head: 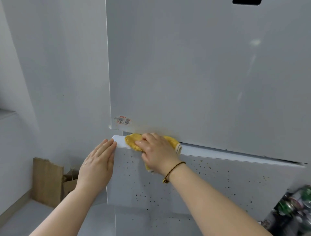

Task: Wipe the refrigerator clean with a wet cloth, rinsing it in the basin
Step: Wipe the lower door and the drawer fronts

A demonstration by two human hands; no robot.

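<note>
My right grip (156, 151) is resting on the yellow fuzzy cloth (133, 141), fingers bent over it and clasping it against the top edge of the white speckled lower door (210, 182) of the tall white refrigerator (202, 75). The cloth is lying on that edge near the door's left corner, just below the seam with the upper door. One end is sticking out to the left of my fingers, a pale-hemmed end is showing to the right of my knuckles, and a strip is hanging down the door face under my palm.

My left grip (97, 161) is released: the fingers are straight and together, and the fingertips are pressing flat on the left corner of the lower door, just beside the cloth but not touching it.

The lower door is standing tilted out from the cabinet, and dark specks are dotting its face. A small red-printed sticker (122, 121) is sitting at the bottom left corner of the upper door; its text is too small to read. A dark braided bracelet (173, 170) is circling my right wrist.

The part of the cloth under my right palm is hidden. A black slot (246, 2) is being cut off by the top edge. Brown cardboard sheets (47, 182) are leaning against the wall at lower left. Blurred green and silver cans (296, 205) are showing at the lower right, partly cut off.
</note>
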